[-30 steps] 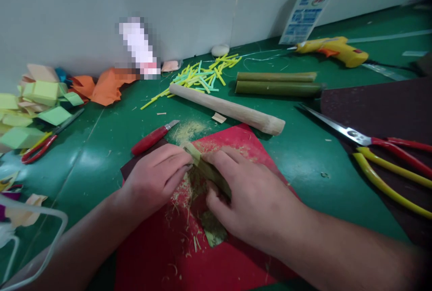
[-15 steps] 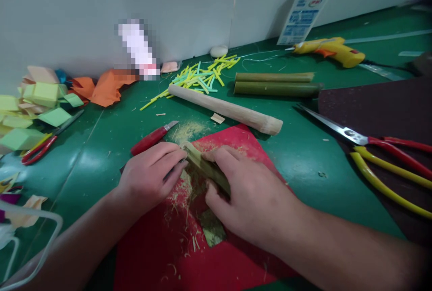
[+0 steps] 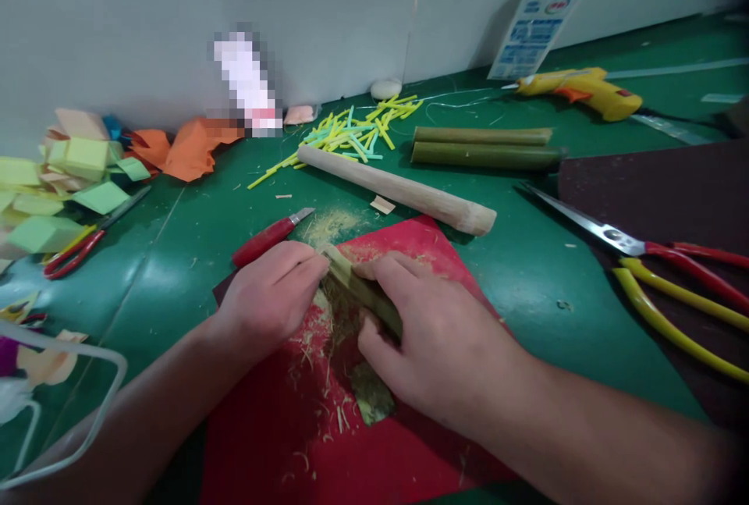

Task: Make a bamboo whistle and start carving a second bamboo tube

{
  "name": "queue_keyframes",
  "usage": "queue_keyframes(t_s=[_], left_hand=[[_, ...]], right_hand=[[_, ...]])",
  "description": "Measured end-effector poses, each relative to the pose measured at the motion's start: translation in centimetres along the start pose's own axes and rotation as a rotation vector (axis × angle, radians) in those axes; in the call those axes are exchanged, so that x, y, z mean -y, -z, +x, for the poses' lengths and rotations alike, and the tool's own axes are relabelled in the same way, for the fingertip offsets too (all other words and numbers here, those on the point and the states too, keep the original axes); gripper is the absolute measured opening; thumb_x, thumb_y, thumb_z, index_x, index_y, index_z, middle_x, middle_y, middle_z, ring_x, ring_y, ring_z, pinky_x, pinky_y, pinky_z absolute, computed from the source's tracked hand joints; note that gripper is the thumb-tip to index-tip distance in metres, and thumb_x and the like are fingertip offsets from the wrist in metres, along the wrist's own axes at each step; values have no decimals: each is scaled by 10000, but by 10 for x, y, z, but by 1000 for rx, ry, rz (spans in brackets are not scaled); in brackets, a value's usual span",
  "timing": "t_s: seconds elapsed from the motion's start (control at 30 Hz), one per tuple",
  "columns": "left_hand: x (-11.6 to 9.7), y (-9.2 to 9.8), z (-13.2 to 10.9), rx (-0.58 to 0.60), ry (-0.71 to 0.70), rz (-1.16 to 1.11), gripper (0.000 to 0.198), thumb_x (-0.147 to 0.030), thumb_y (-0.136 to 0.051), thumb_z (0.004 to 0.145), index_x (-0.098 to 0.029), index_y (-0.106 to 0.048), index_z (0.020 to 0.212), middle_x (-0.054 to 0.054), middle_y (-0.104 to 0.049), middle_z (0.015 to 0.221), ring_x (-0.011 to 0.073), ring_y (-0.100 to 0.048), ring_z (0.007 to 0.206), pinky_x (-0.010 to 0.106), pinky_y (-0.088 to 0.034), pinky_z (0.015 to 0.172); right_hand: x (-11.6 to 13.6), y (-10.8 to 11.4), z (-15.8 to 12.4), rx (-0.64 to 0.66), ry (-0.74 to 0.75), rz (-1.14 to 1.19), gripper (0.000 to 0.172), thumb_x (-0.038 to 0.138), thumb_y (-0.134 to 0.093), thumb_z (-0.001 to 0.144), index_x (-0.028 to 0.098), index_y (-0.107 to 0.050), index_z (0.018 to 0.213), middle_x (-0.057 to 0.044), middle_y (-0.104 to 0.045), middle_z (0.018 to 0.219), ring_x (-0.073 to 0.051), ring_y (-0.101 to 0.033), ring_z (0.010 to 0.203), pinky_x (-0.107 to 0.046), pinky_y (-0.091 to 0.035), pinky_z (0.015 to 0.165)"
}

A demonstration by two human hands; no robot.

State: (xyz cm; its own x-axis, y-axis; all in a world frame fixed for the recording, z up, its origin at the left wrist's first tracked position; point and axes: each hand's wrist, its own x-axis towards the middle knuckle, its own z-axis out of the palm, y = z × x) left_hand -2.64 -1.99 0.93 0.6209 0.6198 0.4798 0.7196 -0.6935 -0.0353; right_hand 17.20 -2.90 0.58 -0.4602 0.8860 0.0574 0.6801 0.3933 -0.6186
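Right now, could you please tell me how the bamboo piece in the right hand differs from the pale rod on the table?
The bamboo piece is greenish, the pale rod whitish-beige. The right hand grips the bamboo piece, while the pale rod lies untouched on the green table. Both are narrow and elongated.

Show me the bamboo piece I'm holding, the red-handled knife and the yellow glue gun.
Bamboo piece point(image 3: 367, 294): head view, its exposed side.
Red-handled knife point(image 3: 266, 242): head view, the handle.
Yellow glue gun point(image 3: 598, 89): head view, the body.
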Motion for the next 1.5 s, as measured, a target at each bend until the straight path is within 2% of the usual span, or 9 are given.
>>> queue_keyframes(t_s=[0.3, 0.43, 0.77, 0.9, 0.97, 1.1, 1.33, 1.43, 1.5], left_hand=[[-8, 1, -2, -18, -9, 9, 216, -163, -466, 962, -125, -658, 871, 73, -680, 828, 158, -619, 721, 269, -513, 662], [-10, 3, -2, 26, -5, -12, 214, -145, -460, 959, -140, -654, 869, 67, -685, 850, 156, -618, 729, 271, -509, 667], [-10, 0, -2, 9, 5, -63, 183, -128, -480, 951, -138, -649, 881, 67, -678, 863, 148, -616, 746, 252, -483, 634], [-9, -3, -5, 16, 14, -100, 193, -135, -471, 953, -144, -644, 869, 57, -678, 845, 142, -610, 724, 251, -483, 638], [-9, -4, -5, 12, 12, -90, 205, -147, -463, 957, -147, -642, 856, 53, -679, 829, 140, -610, 713, 250, -489, 638], [-5, -6, -4, 55, 45, -5, 215, -170, -454, 957, -152, -647, 864, 58, -686, 834, 152, -630, 747, 257, -514, 675], [-15, -6, -2, 17, -7, 24, 263, -145, -449, 954, -134, -645, 779, 72, -680, 798, 156, -620, 725, 267, -523, 684], [-18, -6, -1, 72, -37, 4, 262, -147, -436, 965, -142, -664, 837, 47, -683, 787, 138, -612, 695, 260, -527, 680], [-15, -5, 0, 39, -37, 11, 258, -134, -444, 953, -135, -665, 820, 60, -681, 786, 154, -617, 712, 281, -531, 680]], right_hand=[[1, 0, 0, 39, -13, -17, 295, 261, -491, 808, 181, -605, 1068, -84, -647, 956, -254, -615, 805, -364, -424, 635], [2, 2, 0, 64, -12, -32, 270, 261, -498, 801, 171, -615, 1027, -91, -651, 943, -249, -615, 782, -357, -422, 619], [0, 3, 0, 11, -80, 51, 252, 224, -564, 769, 184, -608, 1014, -77, -666, 980, -256, -638, 886, -385, -475, 736], [0, 7, -4, 121, -160, -79, 288, 217, -607, 747, 199, -573, 1032, -71, -653, 981, -246, -640, 799, -342, -427, 626], [-1, 10, -8, 147, -146, -163, 228, 219, -586, 768, 208, -568, 995, -59, -651, 933, -232, -629, 731, -320, -372, 569], [-7, 10, -14, 57, -39, -292, 111, 244, -575, 783, 203, -572, 886, -51, -631, 866, -221, -606, 696, -307, -305, 531], [-15, 1, -20, 12, -14, -214, 88, 283, -546, 838, 199, -562, 861, -48, -618, 877, -215, -609, 738, -320, -388, 579], [-17, 0, -20, 21, -10, -204, 83, 287, -549, 839, 205, -558, 848, -39, -613, 844, -214, -605, 707, -322, -389, 562], [-17, -1, -20, 1, 9, -194, 88, 271, -546, 836, 201, -568, 883, -45, -620, 874, -221, -617, 736, -331, -409, 582]])
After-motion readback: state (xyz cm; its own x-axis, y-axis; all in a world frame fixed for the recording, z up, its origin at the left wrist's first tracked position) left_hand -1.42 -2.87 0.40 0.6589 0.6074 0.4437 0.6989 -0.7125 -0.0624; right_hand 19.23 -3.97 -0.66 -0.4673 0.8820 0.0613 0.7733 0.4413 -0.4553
